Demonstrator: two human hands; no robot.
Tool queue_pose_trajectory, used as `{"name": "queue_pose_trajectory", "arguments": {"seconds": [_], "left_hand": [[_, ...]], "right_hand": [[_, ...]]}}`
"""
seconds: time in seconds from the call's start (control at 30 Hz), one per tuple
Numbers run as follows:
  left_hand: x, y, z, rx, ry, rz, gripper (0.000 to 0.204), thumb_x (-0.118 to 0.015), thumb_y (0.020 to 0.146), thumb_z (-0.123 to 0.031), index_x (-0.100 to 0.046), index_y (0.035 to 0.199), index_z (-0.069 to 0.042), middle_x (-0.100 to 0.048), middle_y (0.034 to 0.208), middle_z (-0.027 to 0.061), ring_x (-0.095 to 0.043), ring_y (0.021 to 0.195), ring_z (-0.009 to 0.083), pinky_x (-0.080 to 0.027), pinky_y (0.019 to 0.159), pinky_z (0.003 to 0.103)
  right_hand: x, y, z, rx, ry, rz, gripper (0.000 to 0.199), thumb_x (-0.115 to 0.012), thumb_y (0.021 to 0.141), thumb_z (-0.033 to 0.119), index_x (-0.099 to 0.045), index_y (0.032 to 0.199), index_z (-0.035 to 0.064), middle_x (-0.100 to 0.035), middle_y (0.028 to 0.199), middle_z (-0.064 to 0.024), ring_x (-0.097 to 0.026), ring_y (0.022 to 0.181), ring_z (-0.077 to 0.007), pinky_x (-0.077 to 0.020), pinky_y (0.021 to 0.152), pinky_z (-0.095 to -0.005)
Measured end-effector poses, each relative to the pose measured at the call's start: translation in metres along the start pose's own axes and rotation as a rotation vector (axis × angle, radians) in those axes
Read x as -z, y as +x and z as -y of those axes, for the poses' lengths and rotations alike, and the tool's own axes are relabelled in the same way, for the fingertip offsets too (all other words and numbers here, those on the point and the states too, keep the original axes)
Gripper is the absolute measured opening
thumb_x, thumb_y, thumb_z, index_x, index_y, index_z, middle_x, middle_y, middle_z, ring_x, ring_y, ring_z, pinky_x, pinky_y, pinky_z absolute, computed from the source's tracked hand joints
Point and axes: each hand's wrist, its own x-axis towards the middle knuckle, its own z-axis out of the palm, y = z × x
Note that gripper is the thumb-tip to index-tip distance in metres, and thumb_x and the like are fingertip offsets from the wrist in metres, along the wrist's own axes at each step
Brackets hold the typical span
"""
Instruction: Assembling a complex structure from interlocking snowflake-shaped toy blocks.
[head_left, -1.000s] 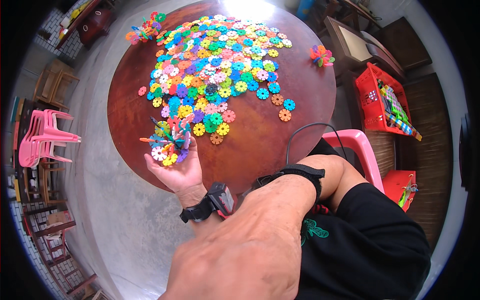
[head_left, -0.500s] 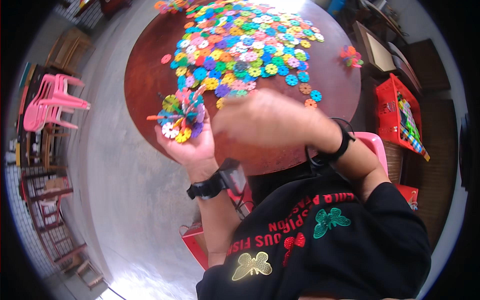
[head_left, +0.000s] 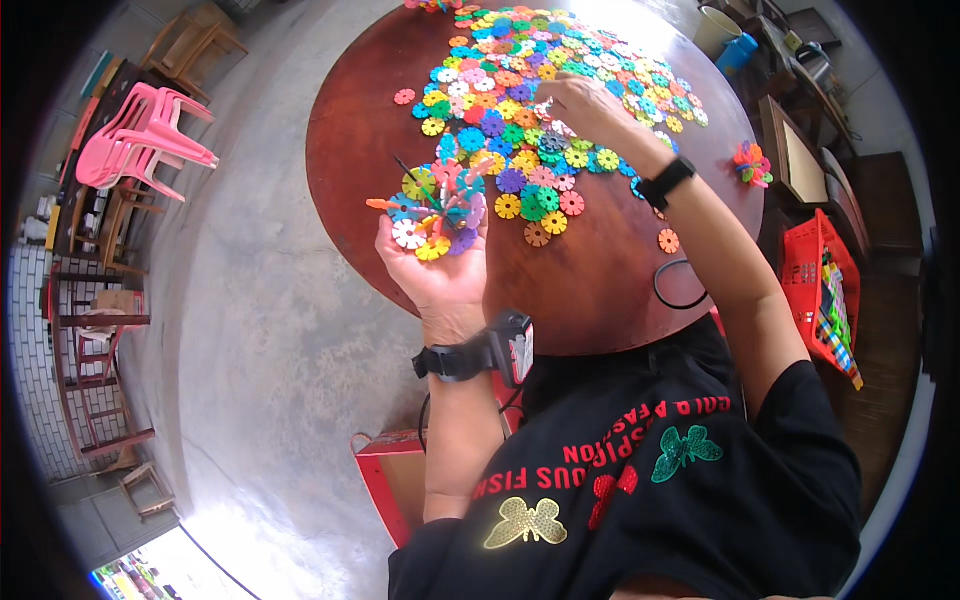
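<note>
My left hand (head_left: 445,280) is palm up over the table's near left edge, fingers curled round a ball-like cluster of interlocking plastic discs (head_left: 437,212). White, yellow, purple, blue and orange discs jut out of the cluster at many angles. My right hand (head_left: 588,100) reaches into the pile of loose notched discs (head_left: 500,130), back of the hand up. Its fingers are bent down and drawn together at the discs; whatever is between the fingertips is too small to make out.
The round brown table (head_left: 360,130) bears the spread discs. A small finished disc flower (head_left: 752,165) lies at its right edge. A red basket of toys (head_left: 815,290) stands to the right, pink plastic chairs (head_left: 140,140) to the left. A black cable loop (head_left: 680,285) lies near me.
My right hand has moved from beside the cluster, away and right, into the disc pile. My left hand still holds the cluster. The whole view has shifted, with the table now further right.
</note>
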Motion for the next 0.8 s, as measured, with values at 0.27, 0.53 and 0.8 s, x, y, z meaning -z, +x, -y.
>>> {"name": "queue_pose_trajectory", "arguments": {"seconds": [0.27,0.53,0.8], "left_hand": [[-0.004,-0.001,0.003,0.032,-0.007,-0.011,0.049,-0.05,0.085,-0.043,-0.051,0.118,-0.006,-0.054,0.122,0.0131,-0.054,0.104,0.0299,-0.043,0.086,0.042],[0.0,0.0,0.0,0.025,-0.003,0.055,0.045,-0.049,0.086,-0.041,-0.054,0.116,-0.007,-0.054,0.124,0.0124,-0.052,0.111,0.0291,-0.042,0.09,0.044],[-0.002,0.0,0.011,0.029,0.101,0.078,0.057,-0.053,0.084,-0.049,-0.049,0.121,-0.006,-0.053,0.125,0.0152,-0.051,0.112,0.0305,-0.042,0.091,0.047]], "right_hand": [[-0.048,0.087,-0.034,0.109,-0.157,-0.062,0.03,-0.046,0.087,0.007,-0.061,0.113,0.0118,-0.058,0.111,-0.0146,-0.055,0.107,-0.0295,-0.0454,0.088,-0.039],[-0.056,0.067,-0.004,0.088,-0.233,0.034,0.013,-0.046,0.086,0.009,-0.058,0.089,0.0049,-0.058,0.097,-0.0145,-0.055,0.101,-0.0298,-0.0439,0.087,-0.039],[-0.034,0.011,-0.01,0.089,-0.195,0.196,0.008,-0.051,0.082,0.007,-0.057,0.086,0.0036,-0.058,0.089,-0.0139,-0.057,0.09,-0.0314,-0.0462,0.079,-0.0402]]}}
